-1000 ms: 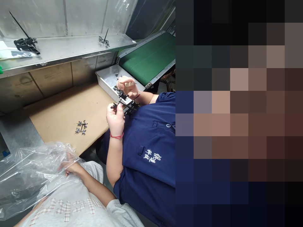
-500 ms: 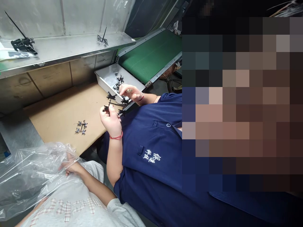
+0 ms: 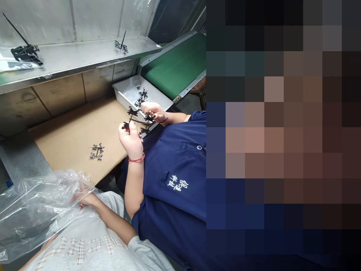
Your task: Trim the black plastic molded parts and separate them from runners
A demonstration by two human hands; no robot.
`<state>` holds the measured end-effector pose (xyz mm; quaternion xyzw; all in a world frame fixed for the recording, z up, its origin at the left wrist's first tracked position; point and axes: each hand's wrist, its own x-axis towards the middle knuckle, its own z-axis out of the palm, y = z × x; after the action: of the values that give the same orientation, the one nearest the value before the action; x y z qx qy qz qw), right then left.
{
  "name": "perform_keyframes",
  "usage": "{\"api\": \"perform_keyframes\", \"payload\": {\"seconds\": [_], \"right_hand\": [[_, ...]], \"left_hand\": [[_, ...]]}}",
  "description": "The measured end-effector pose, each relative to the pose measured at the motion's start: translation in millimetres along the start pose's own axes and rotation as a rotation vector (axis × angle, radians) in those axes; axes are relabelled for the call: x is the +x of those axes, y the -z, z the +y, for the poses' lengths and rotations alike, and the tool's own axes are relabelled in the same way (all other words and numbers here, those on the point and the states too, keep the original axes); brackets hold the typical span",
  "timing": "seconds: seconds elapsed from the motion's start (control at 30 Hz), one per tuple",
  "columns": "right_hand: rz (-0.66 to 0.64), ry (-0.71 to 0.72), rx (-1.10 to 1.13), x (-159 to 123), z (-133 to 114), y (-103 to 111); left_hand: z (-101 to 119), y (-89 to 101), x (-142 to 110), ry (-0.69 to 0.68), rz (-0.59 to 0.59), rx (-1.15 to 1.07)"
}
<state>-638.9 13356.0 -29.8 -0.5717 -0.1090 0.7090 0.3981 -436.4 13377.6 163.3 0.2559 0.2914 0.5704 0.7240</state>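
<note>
A large clear plastic bag spreads over my lap at the lower left. My right hand is at the bag's right edge, with its film partly over the fingers; the fingers are bent and appear closed on the bag. At the lower left, my left forearm runs up behind the film, and the hand's fingers cannot be made out. Ahead of my right hand, a black plastic part with several clips on a frame lies on the brown board.
A co-worker in a dark blue shirt holds a similar black part in both hands. Behind it, a white tray contains black parts. A green conveyor and a metal shelf with two black parts border the board.
The co-worker's hands have shifted slightly around the black part, and the blue-shirted body has moved a little left in the view. My right hand and the bag stay almost unchanged.
</note>
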Motion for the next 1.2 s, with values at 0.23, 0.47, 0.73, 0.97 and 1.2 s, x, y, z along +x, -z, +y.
{"api": "perform_keyframes", "payload": {"seconds": [0.23,0.47,0.73,0.97,1.2], "right_hand": [[0.015,-0.01,-0.005,-5,-5,-2],[0.017,-0.018,-0.011,-1,-2,-3],[0.003,-0.013,-0.01,-6,-5,-6],[0.018,-0.009,-0.018,-3,2,-9],[0.006,0.051,-0.054,8,14,-7]], "left_hand": [[1,0.7,1,0.001,0.008,-0.003],[3,2.1,0,-0.028,0.024,0.024],[-7,4.9,-1,-0.154,0.075,0.118],[-8,6.3,-3,-0.259,0.092,0.198],[-15,9.0,6,-0.198,0.104,0.223]]}}
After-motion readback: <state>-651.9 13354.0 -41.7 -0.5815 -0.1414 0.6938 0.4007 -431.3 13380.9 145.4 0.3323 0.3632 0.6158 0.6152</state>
